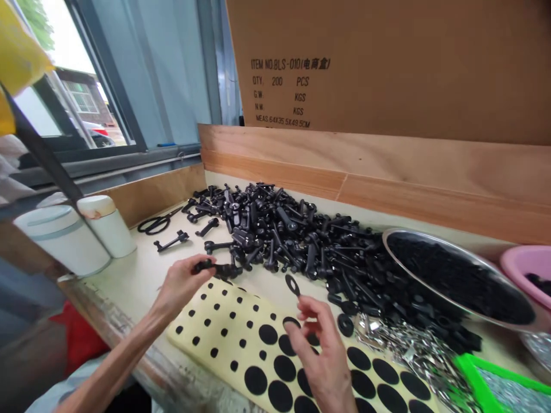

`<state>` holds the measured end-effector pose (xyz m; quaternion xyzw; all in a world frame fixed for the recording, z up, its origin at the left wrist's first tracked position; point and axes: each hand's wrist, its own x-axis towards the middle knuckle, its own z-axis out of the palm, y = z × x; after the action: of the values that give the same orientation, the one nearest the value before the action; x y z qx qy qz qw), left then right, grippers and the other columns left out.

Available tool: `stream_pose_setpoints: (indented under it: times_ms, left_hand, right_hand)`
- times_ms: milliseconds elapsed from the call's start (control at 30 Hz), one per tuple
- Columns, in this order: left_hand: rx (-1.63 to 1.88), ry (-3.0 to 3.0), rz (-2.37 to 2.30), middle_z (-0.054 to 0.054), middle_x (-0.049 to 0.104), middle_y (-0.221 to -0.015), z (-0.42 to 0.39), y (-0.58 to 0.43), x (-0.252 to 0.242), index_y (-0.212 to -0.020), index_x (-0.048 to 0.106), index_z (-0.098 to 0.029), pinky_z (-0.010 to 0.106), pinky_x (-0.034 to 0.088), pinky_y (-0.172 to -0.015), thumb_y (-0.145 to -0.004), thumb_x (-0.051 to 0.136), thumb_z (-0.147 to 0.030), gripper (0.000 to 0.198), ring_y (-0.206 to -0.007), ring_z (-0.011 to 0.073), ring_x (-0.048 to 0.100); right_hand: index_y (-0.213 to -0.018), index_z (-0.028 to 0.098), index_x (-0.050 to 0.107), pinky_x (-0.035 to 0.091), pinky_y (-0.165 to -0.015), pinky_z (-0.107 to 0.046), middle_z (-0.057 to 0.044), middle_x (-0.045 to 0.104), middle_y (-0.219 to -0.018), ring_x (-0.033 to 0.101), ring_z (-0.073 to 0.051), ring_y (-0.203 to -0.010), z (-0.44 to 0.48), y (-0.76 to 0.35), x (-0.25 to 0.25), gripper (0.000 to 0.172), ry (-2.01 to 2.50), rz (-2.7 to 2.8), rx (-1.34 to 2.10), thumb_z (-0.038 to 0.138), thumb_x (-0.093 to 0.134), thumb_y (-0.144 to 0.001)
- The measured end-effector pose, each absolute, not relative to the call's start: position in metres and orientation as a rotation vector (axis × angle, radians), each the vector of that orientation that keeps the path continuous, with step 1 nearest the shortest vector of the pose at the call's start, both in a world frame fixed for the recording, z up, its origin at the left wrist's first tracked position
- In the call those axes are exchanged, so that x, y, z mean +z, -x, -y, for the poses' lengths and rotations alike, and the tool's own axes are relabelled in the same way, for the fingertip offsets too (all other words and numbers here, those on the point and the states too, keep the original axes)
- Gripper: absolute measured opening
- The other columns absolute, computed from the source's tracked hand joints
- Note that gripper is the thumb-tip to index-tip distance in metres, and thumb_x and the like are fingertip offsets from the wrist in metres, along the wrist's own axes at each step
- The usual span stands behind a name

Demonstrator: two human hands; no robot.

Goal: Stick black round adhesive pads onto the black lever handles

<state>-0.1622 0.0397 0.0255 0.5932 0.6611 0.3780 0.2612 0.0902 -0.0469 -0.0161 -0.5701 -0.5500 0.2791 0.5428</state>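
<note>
Left grip (183, 285) held up off the surface (124, 281), bare forearm (114, 361) angling in from the lower left corner, wrist bent a bit, fingers curled and pressed together on a black plastic bolt-shaped part (215, 267), with most of that part poking out to the right of the fingertips. Right grip (321, 358) low at bottom centre, fingers bunched, tips pinching a flat black rubber washer (293, 285) that stands up just above them, so pretty much between the two grips and closer to the right one. Right under both grips, a pale yellow backing sheet (241, 344) dotted with round black stickers, big ones and small ones, the right grip hovering over it, though hard to tell if actually touching. Just past the left grip, a huge heap of black plastic parts (279, 235) across the middle of the surface, then a steel bowl (456, 275) packed with small black bits and a pink plastic basin (527, 269) at the right edge. Lower right, a pile of silver metal clips (413, 350) and a green-framed tray (495, 384). Over at the left, black-handled scissors (155, 225) and white lidded tubs (64, 241). Top right, a cardboard carton (387, 63) with a printed item label, behind a wooden board (387, 172).
</note>
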Motion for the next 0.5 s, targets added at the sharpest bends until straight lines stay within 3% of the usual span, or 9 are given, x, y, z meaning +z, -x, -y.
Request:
stream_pose_setpoints:
  times_ms: [100, 233, 367, 500]
  left_hand:
    - [0.890, -1.300, -1.395, -0.001, 0.062, -0.062, -0.008, 0.124, 0.038, -0.086, 0.070, -0.016, 0.021, 0.033, -0.050, -0.067, 0.070, -0.034, 0.027, -0.054, 0.0116, 0.050]
    - [0.826, -1.097, -1.045, -0.001, 0.057, -0.055, 0.008, 0.079, 0.036, -0.085, 0.068, -0.012, 0.020, 0.032, -0.050, -0.071, 0.073, -0.034, 0.026, -0.051, 0.0089, 0.047]
    - [0.886, -0.968, -0.797, 0.000, 0.060, -0.062, 0.002, 0.063, 0.032, -0.096, 0.068, -0.012, 0.021, 0.036, -0.055, -0.072, 0.075, -0.031, 0.031, -0.053, 0.0081, 0.047]
    - [0.903, -1.193, -0.872, -0.001, 0.055, -0.062, -0.007, 0.055, 0.028, -0.088, 0.073, -0.015, 0.021, 0.034, -0.053, -0.075, 0.073, -0.032, 0.022, -0.056, 0.0092, 0.045]
  right_hand:
    - [-0.131, 0.026, 0.047, 0.052, -0.080, -0.034, -0.006, 0.063, -0.111, 0.062, -0.021, -0.089, 0.049, -0.084, -0.020, 0.061, 1.327, 1.485, 0.588, 0.028, 0.069, -0.074]
    - [-0.139, 0.022, 0.036, 0.054, -0.076, -0.034, -0.007, 0.066, -0.104, 0.064, -0.019, -0.086, 0.045, -0.088, -0.029, 0.059, 1.263, 1.343, 0.623, 0.027, 0.059, -0.084]
    - [-0.143, 0.021, 0.028, 0.055, -0.079, -0.036, -0.010, 0.063, -0.111, 0.064, -0.020, -0.090, 0.040, -0.093, -0.035, 0.069, 1.192, 1.269, 0.771, 0.030, 0.062, -0.083]
    - [-0.141, 0.024, 0.028, 0.054, -0.078, -0.035, -0.009, 0.061, -0.113, 0.064, -0.020, -0.089, 0.038, -0.088, -0.034, 0.070, 1.188, 1.192, 0.866, 0.033, 0.064, -0.082]
